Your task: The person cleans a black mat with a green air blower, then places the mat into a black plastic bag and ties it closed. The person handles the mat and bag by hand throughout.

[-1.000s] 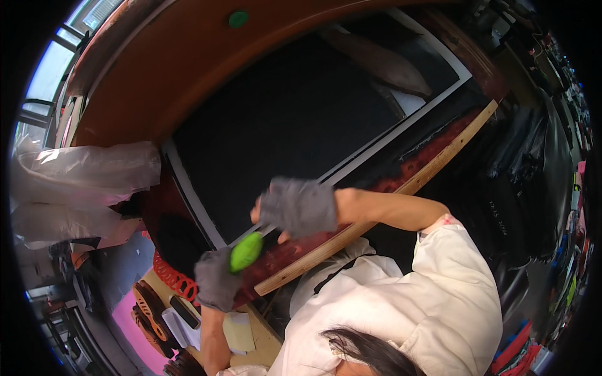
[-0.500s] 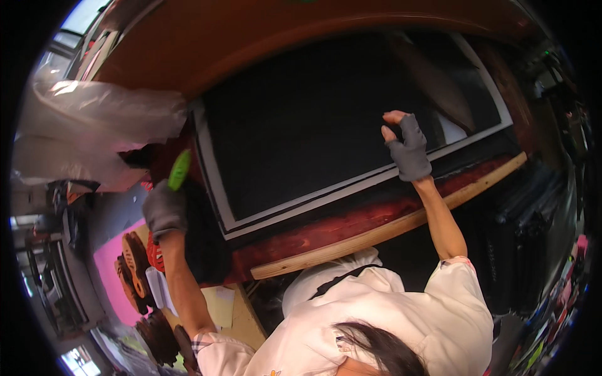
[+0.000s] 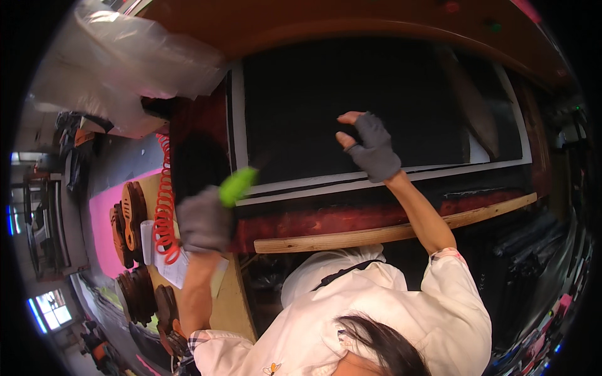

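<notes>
My left hand (image 3: 205, 220), in a grey glove and smeared by motion, grips a bright green tool handle (image 3: 238, 187) beside the frame's near left corner. The tool's working end is too dark and blurred to make out. My right hand (image 3: 373, 150), in a grey fingerless glove, is over the near side of a black sheet (image 3: 307, 106). Its thumb and forefinger are apart, and nothing shows between them. A light grey border (image 3: 238, 125) runs around the sheet, which lies on a dark red bench (image 3: 301, 220). Toward the right lies a glossy brownish strip (image 3: 473, 113).
A wooden batten (image 3: 376, 230) edges the bench's near side. Clear plastic film (image 3: 144, 56) bunches at the far left. On the left are a red coiled hose (image 3: 164, 207), papers (image 3: 172, 266) and several brown shoe soles (image 3: 133, 216). Dark sheets (image 3: 527, 244) are stacked at right.
My left hand has moved right with the green-handled tool, toward the frame's near left corner. My right hand has moved left over the sheet. The whole view has shifted and turned slightly.
</notes>
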`<action>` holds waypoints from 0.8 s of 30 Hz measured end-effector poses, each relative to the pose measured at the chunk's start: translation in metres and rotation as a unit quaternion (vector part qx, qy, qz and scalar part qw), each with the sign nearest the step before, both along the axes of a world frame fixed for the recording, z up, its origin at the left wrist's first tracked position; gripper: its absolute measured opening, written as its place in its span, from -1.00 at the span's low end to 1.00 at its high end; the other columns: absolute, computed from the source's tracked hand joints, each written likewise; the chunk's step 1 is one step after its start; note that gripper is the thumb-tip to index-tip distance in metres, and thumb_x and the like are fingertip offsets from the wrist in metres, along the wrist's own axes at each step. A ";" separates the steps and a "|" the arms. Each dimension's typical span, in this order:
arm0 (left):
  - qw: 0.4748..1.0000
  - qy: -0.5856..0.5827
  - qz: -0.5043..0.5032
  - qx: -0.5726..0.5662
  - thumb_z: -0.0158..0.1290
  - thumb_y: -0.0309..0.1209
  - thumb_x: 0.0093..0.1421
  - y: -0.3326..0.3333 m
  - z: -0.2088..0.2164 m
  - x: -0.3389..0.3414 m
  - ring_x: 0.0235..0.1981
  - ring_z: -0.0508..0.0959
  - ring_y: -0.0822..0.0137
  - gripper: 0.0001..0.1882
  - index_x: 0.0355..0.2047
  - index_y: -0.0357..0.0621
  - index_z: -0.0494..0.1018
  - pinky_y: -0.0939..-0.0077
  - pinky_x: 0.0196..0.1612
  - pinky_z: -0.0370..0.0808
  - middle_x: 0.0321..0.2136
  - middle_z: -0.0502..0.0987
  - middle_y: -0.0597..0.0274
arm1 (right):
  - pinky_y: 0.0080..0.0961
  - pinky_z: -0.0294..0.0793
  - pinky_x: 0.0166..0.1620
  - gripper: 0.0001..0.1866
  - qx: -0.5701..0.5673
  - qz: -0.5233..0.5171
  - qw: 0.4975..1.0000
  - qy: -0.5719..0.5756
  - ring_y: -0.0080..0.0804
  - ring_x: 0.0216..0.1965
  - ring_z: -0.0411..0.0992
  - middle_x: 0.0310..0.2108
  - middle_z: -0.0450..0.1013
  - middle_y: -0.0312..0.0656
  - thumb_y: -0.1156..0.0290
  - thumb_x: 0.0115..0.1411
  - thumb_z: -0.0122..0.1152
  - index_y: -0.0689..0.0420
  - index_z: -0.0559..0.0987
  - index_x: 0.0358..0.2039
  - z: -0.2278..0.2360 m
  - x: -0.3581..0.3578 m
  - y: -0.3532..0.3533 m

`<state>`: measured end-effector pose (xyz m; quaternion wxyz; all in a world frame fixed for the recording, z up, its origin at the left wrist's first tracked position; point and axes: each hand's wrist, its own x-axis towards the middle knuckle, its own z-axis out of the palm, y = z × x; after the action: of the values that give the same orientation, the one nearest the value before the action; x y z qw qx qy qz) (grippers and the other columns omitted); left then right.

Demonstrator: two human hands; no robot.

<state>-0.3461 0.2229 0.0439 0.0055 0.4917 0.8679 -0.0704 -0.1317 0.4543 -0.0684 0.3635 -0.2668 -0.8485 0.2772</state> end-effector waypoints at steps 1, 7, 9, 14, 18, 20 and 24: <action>0.997 -0.003 -0.082 0.003 0.12 -0.44 0.03 -0.006 -0.009 0.016 -0.53 0.59 0.01 -0.98 -0.48 -0.05 0.51 0.18 -0.34 0.52 -0.62 0.54 0.06 | -0.31 0.41 -0.02 -0.71 0.021 0.030 0.999 -0.014 -0.18 -0.13 0.42 -0.16 0.46 -0.18 0.27 0.16 0.24 0.08 0.52 -0.12 -0.003 -0.005 -0.002; 0.990 0.091 -0.072 0.075 0.06 -0.48 0.03 -0.003 -0.029 0.017 -0.56 0.57 0.17 -0.94 -0.54 -0.02 0.47 0.33 -0.39 0.47 -0.63 0.54 0.19 | -0.25 0.37 0.05 -0.63 0.027 0.036 0.998 -0.046 -0.15 -0.04 0.39 -0.12 0.48 -0.17 0.19 0.12 0.29 0.05 0.53 -0.10 -0.013 -0.032 -0.005; 0.989 0.054 -0.044 0.128 0.05 -0.49 0.04 0.013 -0.028 -0.008 -0.54 0.62 0.08 -0.89 -0.60 -0.03 0.51 0.24 -0.40 0.53 -0.62 0.57 0.06 | -0.22 0.35 0.09 -0.60 -0.017 0.023 0.995 -0.098 -0.16 -0.01 0.37 -0.10 0.48 -0.18 0.17 0.11 0.31 0.03 0.54 -0.07 -0.010 -0.039 -0.002; 0.994 0.018 0.055 0.090 0.04 -0.46 0.05 -0.005 -0.018 -0.041 -0.38 0.59 -0.10 -0.95 -0.51 -0.08 0.50 0.07 -0.33 0.49 -0.52 0.57 -0.04 | -0.25 0.36 0.07 -0.61 -0.106 -0.011 0.993 -0.041 -0.18 -0.02 0.38 -0.09 0.48 -0.20 0.17 0.11 0.31 0.01 0.55 -0.06 -0.004 -0.050 0.001; 0.995 0.062 0.069 0.027 0.05 -0.48 0.04 -0.068 -0.014 -0.040 -0.45 0.61 -0.04 -0.94 -0.52 -0.08 0.52 0.11 -0.34 0.51 -0.55 0.58 0.00 | -0.27 0.38 0.05 -0.62 -0.017 0.029 0.996 -0.083 -0.18 -0.03 0.38 -0.09 0.49 -0.21 0.18 0.10 0.32 0.01 0.56 -0.08 -0.010 -0.049 -0.007; 0.996 0.058 0.067 -0.008 0.08 -0.46 0.02 -0.081 -0.016 -0.039 -0.46 0.60 -0.03 -0.98 -0.50 -0.08 0.51 0.14 -0.34 0.51 -0.54 0.58 0.02 | -0.30 0.38 0.04 -0.65 0.000 0.039 0.998 -0.052 -0.21 -0.05 0.40 -0.13 0.51 -0.21 0.20 0.10 0.32 0.02 0.57 -0.11 -0.013 -0.046 -0.009; 0.999 0.032 0.015 -0.003 0.16 -0.42 0.00 -0.049 -0.023 -0.022 -0.44 0.60 -0.03 -0.93 -0.47 -0.06 0.51 0.14 -0.32 0.50 -0.55 0.57 0.05 | -0.32 0.40 0.01 -0.70 -0.065 0.015 0.997 -0.026 -0.23 -0.08 0.42 -0.21 0.52 -0.25 0.26 0.09 0.32 0.02 0.59 -0.16 -0.014 -0.033 0.000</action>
<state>-0.3682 0.1738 0.0211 -0.0196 0.4763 0.8746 -0.0889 -0.1650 0.4542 -0.0827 0.3186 -0.2839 -0.8419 0.3303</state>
